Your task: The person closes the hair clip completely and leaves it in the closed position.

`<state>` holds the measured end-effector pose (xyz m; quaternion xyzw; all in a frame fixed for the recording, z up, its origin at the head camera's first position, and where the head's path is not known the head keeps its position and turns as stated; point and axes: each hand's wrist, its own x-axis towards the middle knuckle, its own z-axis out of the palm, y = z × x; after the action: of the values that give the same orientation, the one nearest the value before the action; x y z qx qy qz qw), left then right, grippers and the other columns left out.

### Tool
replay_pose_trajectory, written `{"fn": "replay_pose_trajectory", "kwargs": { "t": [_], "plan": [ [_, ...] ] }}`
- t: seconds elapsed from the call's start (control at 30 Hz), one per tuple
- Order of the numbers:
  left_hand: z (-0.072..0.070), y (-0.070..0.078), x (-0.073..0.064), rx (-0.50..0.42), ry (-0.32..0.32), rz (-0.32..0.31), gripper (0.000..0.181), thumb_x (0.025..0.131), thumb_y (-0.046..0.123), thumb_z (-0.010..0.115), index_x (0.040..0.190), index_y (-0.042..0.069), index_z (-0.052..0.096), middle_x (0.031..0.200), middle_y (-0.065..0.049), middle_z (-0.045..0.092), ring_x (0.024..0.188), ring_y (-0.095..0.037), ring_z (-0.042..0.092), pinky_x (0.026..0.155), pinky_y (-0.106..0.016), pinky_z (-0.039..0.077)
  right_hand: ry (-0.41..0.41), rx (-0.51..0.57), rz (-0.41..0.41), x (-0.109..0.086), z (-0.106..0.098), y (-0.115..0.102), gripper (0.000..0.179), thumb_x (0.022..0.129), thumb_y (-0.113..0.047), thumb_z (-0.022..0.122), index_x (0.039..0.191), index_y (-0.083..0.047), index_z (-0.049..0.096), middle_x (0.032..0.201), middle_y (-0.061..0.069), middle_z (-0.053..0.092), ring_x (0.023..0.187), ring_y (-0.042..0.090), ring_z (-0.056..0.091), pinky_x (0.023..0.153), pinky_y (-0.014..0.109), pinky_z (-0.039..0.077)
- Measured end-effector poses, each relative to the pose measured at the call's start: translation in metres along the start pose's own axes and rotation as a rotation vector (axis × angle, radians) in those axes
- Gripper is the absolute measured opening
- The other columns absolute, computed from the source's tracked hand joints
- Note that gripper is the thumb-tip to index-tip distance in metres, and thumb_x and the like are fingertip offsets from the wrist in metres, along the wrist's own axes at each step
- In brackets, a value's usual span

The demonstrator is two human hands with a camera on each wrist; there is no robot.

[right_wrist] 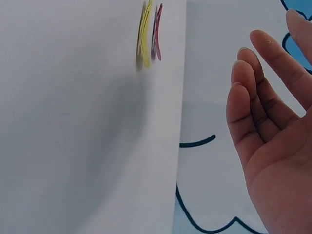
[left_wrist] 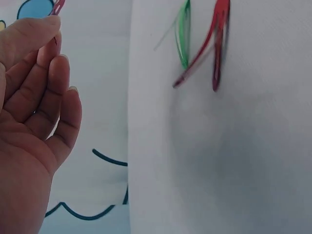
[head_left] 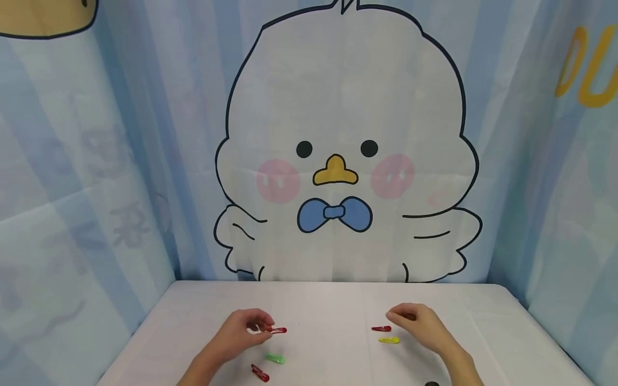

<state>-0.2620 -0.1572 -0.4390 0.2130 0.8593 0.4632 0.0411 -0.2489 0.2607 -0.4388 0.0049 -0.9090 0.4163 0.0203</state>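
The left hand [head_left: 234, 333] pinches a red clip [head_left: 280, 331] just beyond the green clip [head_left: 275, 358]; a spread red clip [head_left: 260, 373] lies nearer. Well right of the green clip, the right hand [head_left: 426, 326], loose and empty, hovers by a yellow clip [head_left: 389, 340] and a maroon clip [head_left: 382, 328].

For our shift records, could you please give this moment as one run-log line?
left hand: pinches red clip | right hand: holds nothing visible, near second red clip and yellow clip | table: also green clip, third red clip
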Motion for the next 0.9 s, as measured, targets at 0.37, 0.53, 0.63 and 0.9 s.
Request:
{"fn": "replay_pose_trajectory", "kwargs": {
  "t": [0.37, 0.53, 0.63, 0.9],
  "plan": [
    [0.013, 0.022, 0.008, -0.039, -0.026, 0.037, 0.017, 0.087, 0.012, 0.080, 0.101, 0.008, 0.071, 0.089, 0.004, 0.068, 0.086, -0.019, 0.061, 0.079, -0.032, 0.052, -0.070, 0.133, -0.138, -0.009, 0.009, -0.019, 0.031, 0.094, -0.033, 0.073, 0.106, -0.004, 0.073, 0.098, 0.002, 0.071, 0.087, 0.022, 0.066, 0.072, 0.028, 0.054],
    [0.018, 0.031, 0.011, -0.027, -0.029, 0.058, 0.019, 0.087, 0.012, 0.080, 0.103, 0.006, 0.072, 0.090, 0.005, 0.068, 0.086, -0.018, 0.061, 0.085, -0.045, 0.053, -0.109, 0.185, -0.195, -0.012, 0.016, -0.024, 0.031, 0.094, -0.032, 0.072, 0.106, -0.003, 0.073, 0.098, 0.002, 0.071, 0.088, 0.022, 0.070, 0.074, 0.030, 0.056],
    [0.020, 0.035, 0.012, -0.015, -0.026, 0.079, 0.019, 0.087, 0.011, 0.080, 0.104, 0.005, 0.072, 0.090, 0.006, 0.068, 0.087, -0.018, 0.061, 0.087, -0.050, 0.052, -0.099, 0.171, -0.211, -0.014, 0.021, -0.027, 0.028, 0.095, -0.031, 0.072, 0.105, -0.005, 0.074, 0.097, 0.000, 0.070, 0.087, 0.017, 0.067, 0.074, 0.028, 0.054],
    [0.027, 0.043, 0.016, 0.002, -0.013, 0.132, 0.015, 0.087, 0.010, 0.079, 0.101, 0.009, 0.073, 0.090, 0.009, 0.068, 0.089, -0.023, 0.063, 0.086, -0.041, 0.053, -0.072, 0.209, -0.270, -0.019, 0.030, -0.037, 0.026, 0.092, -0.025, 0.075, 0.106, -0.003, 0.073, 0.098, 0.001, 0.071, 0.084, 0.014, 0.065, 0.069, 0.028, 0.053]
  ]
}}
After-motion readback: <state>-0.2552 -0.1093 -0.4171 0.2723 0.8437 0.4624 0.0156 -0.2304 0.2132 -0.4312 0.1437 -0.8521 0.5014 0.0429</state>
